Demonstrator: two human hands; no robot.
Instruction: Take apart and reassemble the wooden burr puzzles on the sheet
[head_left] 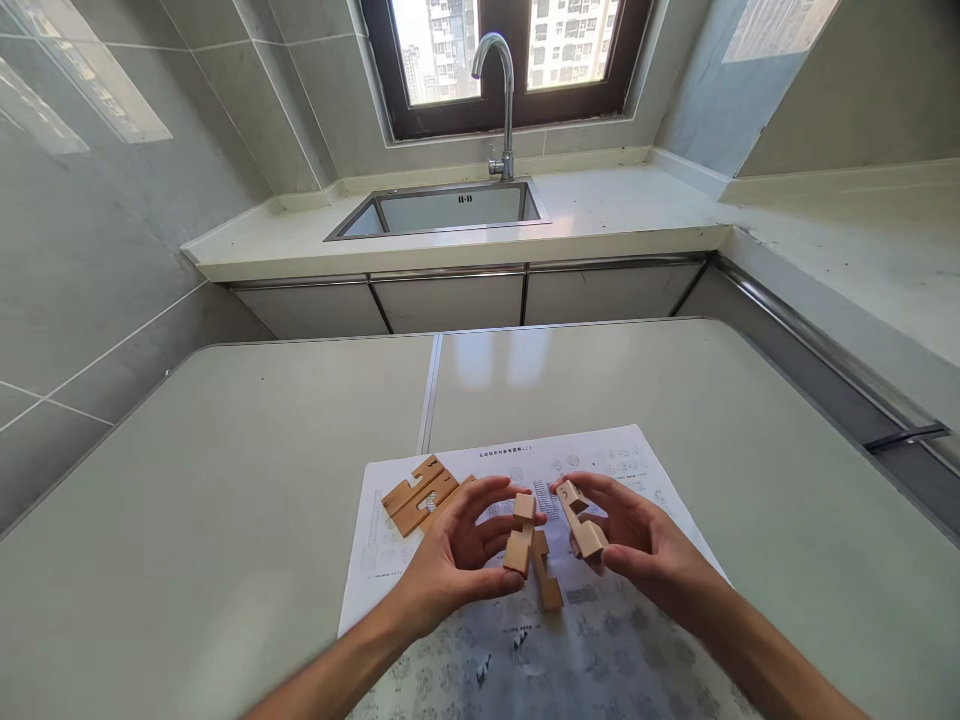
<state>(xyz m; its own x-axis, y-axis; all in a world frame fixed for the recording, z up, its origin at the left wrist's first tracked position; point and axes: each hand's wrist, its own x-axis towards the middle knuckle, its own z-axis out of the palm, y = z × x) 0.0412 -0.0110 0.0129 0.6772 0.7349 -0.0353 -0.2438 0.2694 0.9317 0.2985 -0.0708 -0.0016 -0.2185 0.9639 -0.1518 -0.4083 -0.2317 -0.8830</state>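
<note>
Between the thumb and fingers of my left hand (469, 545) is a notched wooden puzzle piece (520, 535), held upright. My right hand (641, 530) grips a second notched wooden piece (582, 522), tilted, with a small mark on its upper end. A gap separates the two held pieces. Below them, a third notched piece (548, 575) rests on the printed sheet (600, 620). Beyond my left hand lie several flat wooden pieces (420, 495) with cut-outs, side by side on the sheet and partly hidden by my fingers.
The sheet lies on a pale table (225, 520) with a seam (429, 390) across its far half. Past the table's far edge stands a white counter (615, 205) with a sink (450, 208) and a faucet (506, 110) beneath a window. Tiled walls rise on both sides.
</note>
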